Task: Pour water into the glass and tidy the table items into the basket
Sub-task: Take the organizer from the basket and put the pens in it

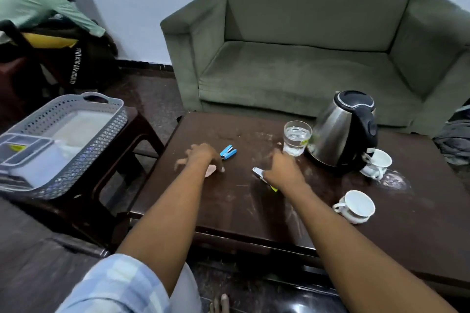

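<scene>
Glass [297,138] already has water in it, standing on the desk [254,211] just beside the kettle [343,132], so the pour looks done & the tidy step is on.

Left hand [201,157] is low over the desk, fingers spread wide, covering a small pinkish thing [211,171] – can't tell what it is, or if it's gripped yet. Blue stapler [228,152] lies just beside that hand, apart from it.

Right hand [282,168] rests on a silver object w/ a yellow-green end [259,174]; fingers curl down over it, but whether they've closed on it – can't tell, hand hides the contact.

Basket [112,132] sits on a side stool [142,129] to the left, well apart from the desk items, w/ a clear box [23,147] already inside. Two white cups [356,206] remain on the right part of the desk.

Next move prob. needs: close fingers on each small item, lift clear, carry leftward across the gap to the basket. The small flat pieces may be fiddly to pinch off the surface. Watch the right arm near the glass – a knock would spill it.
</scene>
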`<state>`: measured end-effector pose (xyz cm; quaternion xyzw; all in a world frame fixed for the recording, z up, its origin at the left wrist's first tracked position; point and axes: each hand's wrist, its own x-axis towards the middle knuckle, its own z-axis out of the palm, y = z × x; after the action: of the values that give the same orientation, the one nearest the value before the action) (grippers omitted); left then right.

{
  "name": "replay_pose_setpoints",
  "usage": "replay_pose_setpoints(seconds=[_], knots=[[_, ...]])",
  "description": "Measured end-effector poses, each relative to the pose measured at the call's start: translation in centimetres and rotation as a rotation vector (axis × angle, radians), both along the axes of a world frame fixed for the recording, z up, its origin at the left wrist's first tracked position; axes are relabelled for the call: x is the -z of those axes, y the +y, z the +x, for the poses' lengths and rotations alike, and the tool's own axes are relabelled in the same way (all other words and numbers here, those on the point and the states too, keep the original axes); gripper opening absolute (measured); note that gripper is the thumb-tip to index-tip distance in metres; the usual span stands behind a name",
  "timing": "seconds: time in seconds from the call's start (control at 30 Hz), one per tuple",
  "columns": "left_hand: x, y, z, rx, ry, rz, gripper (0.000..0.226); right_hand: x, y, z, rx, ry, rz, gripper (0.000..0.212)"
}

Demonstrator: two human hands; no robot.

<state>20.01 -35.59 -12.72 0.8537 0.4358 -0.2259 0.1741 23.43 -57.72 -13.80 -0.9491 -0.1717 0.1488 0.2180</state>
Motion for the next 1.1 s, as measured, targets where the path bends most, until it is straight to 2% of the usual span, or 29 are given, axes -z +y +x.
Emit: replay_pose_setpoints(seconds=[0.07,0.17,0.27,0.37,0.43,0.5,0.57,0.63,0.7,0.77,0.83,0.87,0.93,1.0,1.1], knots=[[0.4,0.6,-0.3,0.009,0.006,-0.007,0.102,1.6,0.1,-1.2,0.008,-0.020,-0.110,0.056],[0.8,0.9,-0.4,0.017,-0.001,0.023,0.090,2.7,0.6,-2.1,-0.015,-0.137,-0.193,0.044],[0.7,0.4,-0.6,0.017,-0.015,0.020,0.089,2.9,1.1,-2.2,-0.028,-0.169,-0.195,0.035],[-1.1,0.2,-0.9,0.014,-0.009,-0.103,0.094,3.0,1.4,-1.6,-0.022,-0.166,-0.174,0.025],[-3.4,1.1,-1.5,0.014,-0.087,-0.160,0.092,3.3,1.8,-1.2,-0.022,-0.164,-0.174,0.023],[-6.2,3.5,-3.0,-0.043,-0.303,-0.072,0.089,3.3,2.1,-0.9,0.004,-0.146,-0.184,0.024],[-9.4,7.9,-6.1,-0.130,-0.482,0.080,0.073,3.2,2.5,-0.7,0.022,-0.119,-0.206,0.031],[-12.6,13.7,-10.0,-0.225,-0.545,0.214,0.053,2.5,3.1,-0.8,0.018,-0.045,-0.265,0.042],[-15.4,19.6,-14.6,-0.318,-0.500,0.357,0.053,0.9,5.1,-1.3,-0.012,-0.017,-0.334,0.049],[-16.8,24.4,-18.7,-0.382,-0.339,0.401,0.067,-1.3,9.2,-2.1,-0.086,-0.122,-0.250,0.050],[-16.5,26.9,-21.8,-0.349,-0.164,0.307,0.073,-4.1,15.2,-4.0,-0.245,-0.209,0.035,0.036],[-15.7,27.7,-23.4,-0.339,-0.107,0.262,0.074,-5.6,19.0,-5.7,-0.339,-0.193,0.179,0.033],[-13.5,28.2,-25.1,-0.301,-0.075,0.298,0.079,-8.2,26.0,-9.6,-0.503,-0.126,0.372,0.034],[-11.8,27.9,-25.6,-0.274,-0.139,0.387,0.078,-9.4,32.2,-12.8,-0.645,-0.114,0.395,0.027],[-10.5,28.3,-25.9,-0.253,-0.213,0.417,0.067,-9.4,39.6,-16.1,-0.728,-0.097,0.267,0.032]])
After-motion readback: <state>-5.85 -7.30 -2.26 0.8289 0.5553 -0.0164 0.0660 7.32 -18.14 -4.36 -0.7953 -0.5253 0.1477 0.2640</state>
